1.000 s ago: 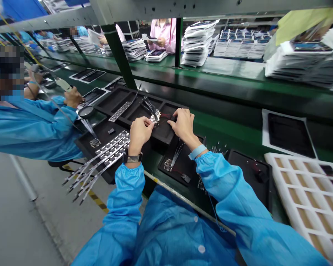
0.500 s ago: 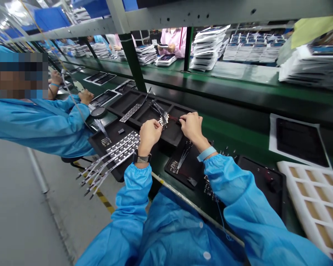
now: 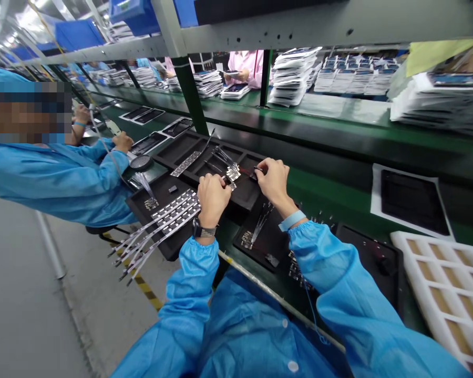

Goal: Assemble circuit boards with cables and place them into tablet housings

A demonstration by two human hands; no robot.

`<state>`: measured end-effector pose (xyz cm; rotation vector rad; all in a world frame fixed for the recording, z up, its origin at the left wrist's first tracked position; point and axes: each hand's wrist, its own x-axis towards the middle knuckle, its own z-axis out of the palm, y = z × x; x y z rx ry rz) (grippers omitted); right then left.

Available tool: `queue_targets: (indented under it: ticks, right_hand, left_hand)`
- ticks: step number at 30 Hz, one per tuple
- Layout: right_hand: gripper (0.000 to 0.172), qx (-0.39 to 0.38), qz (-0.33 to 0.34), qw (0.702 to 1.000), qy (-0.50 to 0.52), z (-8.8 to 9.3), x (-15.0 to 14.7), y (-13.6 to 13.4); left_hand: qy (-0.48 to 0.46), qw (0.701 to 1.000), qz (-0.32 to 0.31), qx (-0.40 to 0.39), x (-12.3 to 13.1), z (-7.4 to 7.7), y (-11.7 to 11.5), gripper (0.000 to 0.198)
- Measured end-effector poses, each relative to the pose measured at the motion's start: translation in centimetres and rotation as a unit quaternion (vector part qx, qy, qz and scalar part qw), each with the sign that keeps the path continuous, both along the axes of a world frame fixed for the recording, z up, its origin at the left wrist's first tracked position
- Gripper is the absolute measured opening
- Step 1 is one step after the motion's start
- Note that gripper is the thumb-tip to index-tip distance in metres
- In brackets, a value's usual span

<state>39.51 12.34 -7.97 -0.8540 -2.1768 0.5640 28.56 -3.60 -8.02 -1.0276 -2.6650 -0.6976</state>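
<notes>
My left hand (image 3: 212, 197) and my right hand (image 3: 274, 179) meet over a black compartment tray (image 3: 181, 148) on the green bench. Between them I hold a small silvery flex-cable part (image 3: 233, 172) with a thin red-dark strip running to the right fingers. The left fingers pinch the silvery end; the right fingers pinch the strip's other end (image 3: 259, 169). Long silvery strips (image 3: 163, 215) lie in the nearer black tray by my left wrist and stick out over the bench edge.
A co-worker in a blue coat (image 3: 63, 173) works at my left. A white foam grid tray (image 3: 445, 286) sits at the right, a dark tablet on white backing (image 3: 412, 202) behind it. Stacks of panels (image 3: 291, 76) line the far shelf, with a person in pink (image 3: 246, 65) there.
The camera tilted and shifted, so the scene sits slightly lower and to the right. My hands stayed on the small part and drew a little further apart.
</notes>
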Motion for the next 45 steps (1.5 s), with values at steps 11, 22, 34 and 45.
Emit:
queue_targets:
  ticks: [11, 22, 34, 45]
  right_hand:
    - [0.002, -0.035, 0.039, 0.998, 0.039, 1.8, 0.9, -0.8]
    - [0.012, -0.155, 0.033, 0.975, 0.153, 0.4, 3.6, 0.4]
    - [0.021, -0.123, -0.130, 0.970, 0.163, -0.7, 26.0, -10.8]
    - [0.019, -0.063, -0.405, 0.905, 0.113, -13.0, 39.1, -24.5]
  left_hand:
    - [0.054, 0.997, -0.061, -0.016, 0.2, 0.8, 4.7, 0.019]
    - [0.078, 0.984, -0.123, 0.098, 1.1, 5.2, 5.3, 0.012]
    - [0.144, 0.917, -0.372, -0.001, 10.6, 13.0, 13.4, 0.014]
    - [0.116, 0.819, -0.554, -0.092, 29.4, 8.6, 30.0, 0.039]
